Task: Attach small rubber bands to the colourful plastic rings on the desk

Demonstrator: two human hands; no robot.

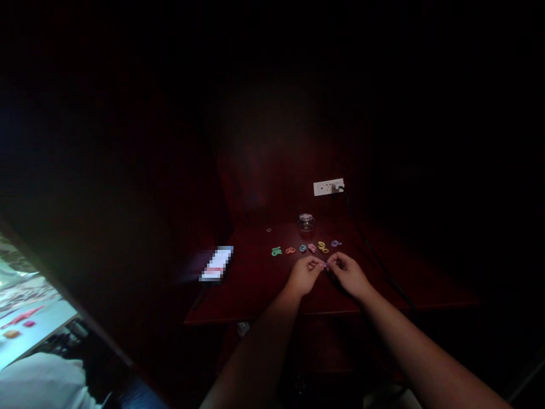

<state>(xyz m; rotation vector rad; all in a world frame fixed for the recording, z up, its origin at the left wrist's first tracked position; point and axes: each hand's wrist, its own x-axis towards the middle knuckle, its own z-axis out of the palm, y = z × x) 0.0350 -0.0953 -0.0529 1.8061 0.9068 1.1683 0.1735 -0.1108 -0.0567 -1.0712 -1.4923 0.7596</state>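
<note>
Between the fingertips of both hands is a small purple hair tie (325, 265), mostly hidden by the fingers. My left hand (307, 274) pinches it from the left, and my right hand (346, 272) pinches it from the right, just above the dark red tabletop (255, 295). Beyond the hands, small hair ties lie in a row grouped by colour: green (276, 251), orange (290, 250), blue (302, 248), pink (312, 248), yellow (322, 247) and purple (336, 243). Behind the row stands a clear lidded jar (306, 222).
A lit phone (217, 263) leans at the table's left side. One pale ring (268, 230) lies far back. A plug sits in the white wall socket (328, 187), its dark cable (378, 261) running down the right. At the lower left, a white-clothed person (46, 380) is partly visible.
</note>
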